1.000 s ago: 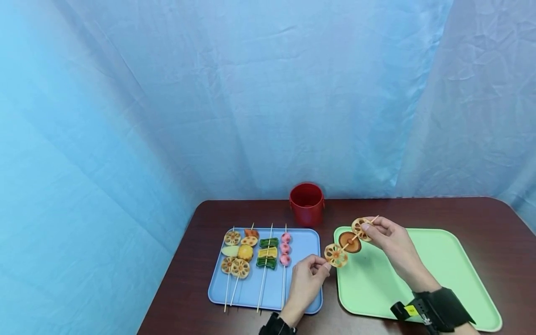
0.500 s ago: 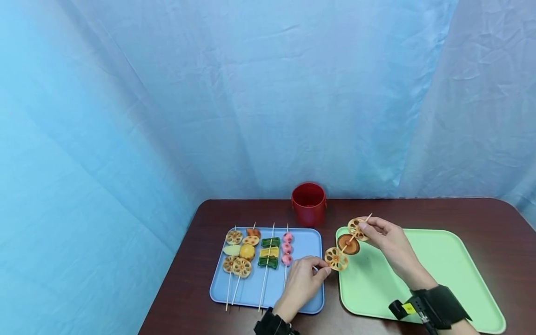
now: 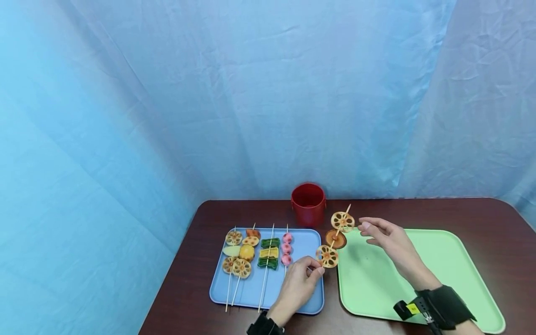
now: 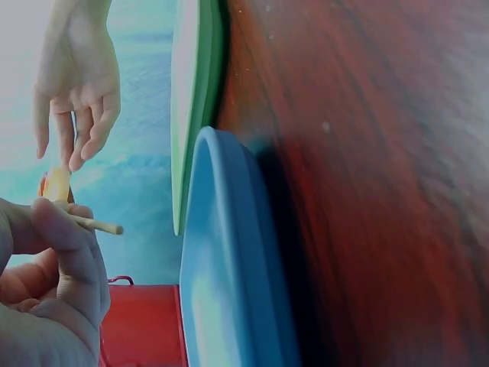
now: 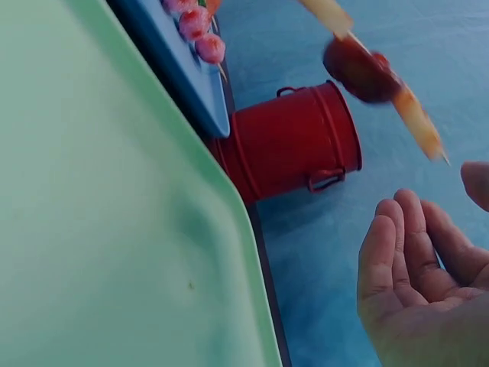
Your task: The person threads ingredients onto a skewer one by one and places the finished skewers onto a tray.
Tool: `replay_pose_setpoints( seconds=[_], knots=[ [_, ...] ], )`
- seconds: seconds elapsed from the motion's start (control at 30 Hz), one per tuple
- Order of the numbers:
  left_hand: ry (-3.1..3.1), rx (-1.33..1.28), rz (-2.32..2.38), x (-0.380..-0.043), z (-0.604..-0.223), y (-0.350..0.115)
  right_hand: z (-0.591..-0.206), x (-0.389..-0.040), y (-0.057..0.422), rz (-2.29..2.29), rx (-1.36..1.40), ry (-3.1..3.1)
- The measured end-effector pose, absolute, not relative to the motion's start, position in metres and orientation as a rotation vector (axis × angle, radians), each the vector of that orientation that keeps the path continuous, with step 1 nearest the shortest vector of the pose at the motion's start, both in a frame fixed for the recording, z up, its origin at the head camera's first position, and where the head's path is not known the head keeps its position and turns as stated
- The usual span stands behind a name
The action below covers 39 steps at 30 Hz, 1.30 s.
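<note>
My left hand (image 3: 298,283) pinches the lower end of a skewer (image 3: 335,238) that carries two lotus root slices with a brown mushroom-like slice between them. The skewer stands tilted in the air, over the gap between the two trays. In the left wrist view its stick end (image 4: 103,225) pokes out past my thumb. My right hand (image 3: 391,244) hovers over the green tray, fingers loosely bent and holding nothing, just right of the top lotus slice. The right wrist view shows the skewer's tip (image 5: 437,149) apart from the right fingertips (image 5: 409,200).
A blue tray (image 3: 305,298) on the left holds several skewers, among them green-and-yellow pieces (image 3: 269,252) and pink balls (image 3: 286,248). The green tray (image 3: 410,279) lies on the right. Behind stands a red bucket (image 3: 309,207), near the blue curtain (image 3: 268,102).
My right hand has let go of the skewer's upper end. The skewer has swung left and more upright in my left hand, which has shifted slightly left.
</note>
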<state>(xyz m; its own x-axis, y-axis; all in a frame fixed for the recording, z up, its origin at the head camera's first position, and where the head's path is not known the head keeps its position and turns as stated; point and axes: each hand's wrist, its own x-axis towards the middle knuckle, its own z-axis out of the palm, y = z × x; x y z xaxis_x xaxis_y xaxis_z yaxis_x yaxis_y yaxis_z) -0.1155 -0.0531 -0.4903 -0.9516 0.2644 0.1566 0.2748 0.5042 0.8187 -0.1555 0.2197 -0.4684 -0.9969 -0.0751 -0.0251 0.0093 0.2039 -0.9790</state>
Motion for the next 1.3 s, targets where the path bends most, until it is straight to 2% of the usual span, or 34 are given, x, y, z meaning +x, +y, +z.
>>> replay_pose_setpoints(
  seconds=[0.3, 0.6, 0.93, 1.3],
  knots=[
    [-2.78, -0.3, -1.727, -0.108, -0.493, -0.071, -0.473, -0.154, 0.234, -1.941, -0.05, 2.393],
    [-2.816, -0.222, -1.787, -0.107, -0.498, -0.085, -0.477, -0.154, 0.236, -1.955, -0.065, 2.395],
    [-2.927, -0.178, -1.719, -0.109, -0.501, -0.093, -0.477, -0.155, 0.234, -1.925, -0.087, 2.442],
    [-3.011, -0.252, -1.502, -0.112, -0.496, -0.091, -0.478, -0.152, 0.24, -1.911, -0.119, 2.471]
  ],
)
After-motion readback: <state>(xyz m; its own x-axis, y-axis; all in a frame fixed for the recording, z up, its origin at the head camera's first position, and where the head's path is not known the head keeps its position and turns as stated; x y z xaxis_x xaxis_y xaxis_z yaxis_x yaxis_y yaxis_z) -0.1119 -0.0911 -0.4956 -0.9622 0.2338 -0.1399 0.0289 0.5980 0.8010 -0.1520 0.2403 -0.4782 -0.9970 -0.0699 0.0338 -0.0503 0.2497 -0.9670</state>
